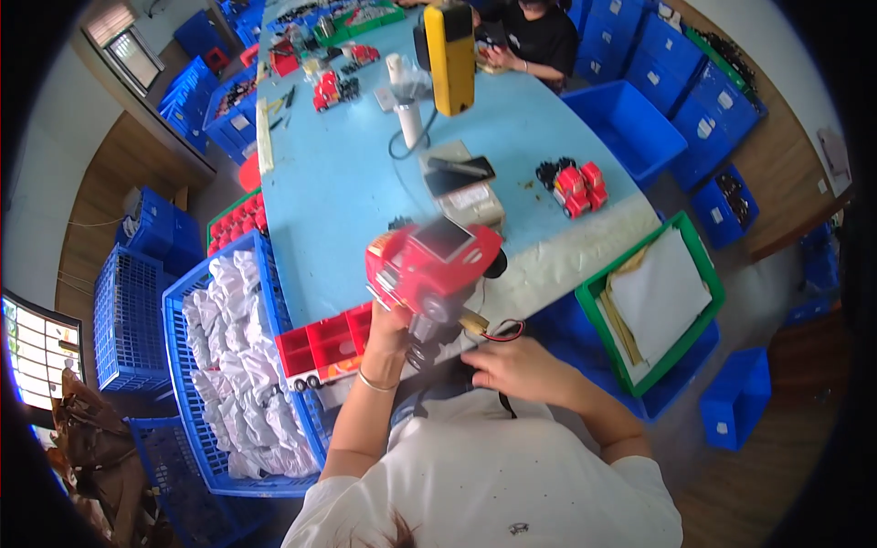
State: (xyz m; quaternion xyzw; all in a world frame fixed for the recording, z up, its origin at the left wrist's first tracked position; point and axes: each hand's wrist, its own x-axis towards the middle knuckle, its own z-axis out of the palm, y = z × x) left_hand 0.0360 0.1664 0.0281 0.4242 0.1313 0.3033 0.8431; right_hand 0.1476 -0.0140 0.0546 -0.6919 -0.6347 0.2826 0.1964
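Observation:
My left hand (388, 331) grips a red toy truck cab (437, 265) from below, raised above the near table edge. The cab has a dark windscreen panel and is slightly blurred; it hides most of those fingers. A pale connector (474, 321) with red and black wires hangs beside the cab. Just below the wires is my right hand (512, 367), fingers loosely apart and pointing left, with nothing visible in them. By my left wrist lies a long red toy trailer (333, 342) with open compartments and small wheels.
A blue crate (174, 365) of white wrapped parcels stands at my left. Another red toy truck (580, 187) and a phone (459, 175) on a box lie on the blue table (320, 237). A green-rimmed bin (715, 283) is on the right. Across the table, a person (534, 41) works.

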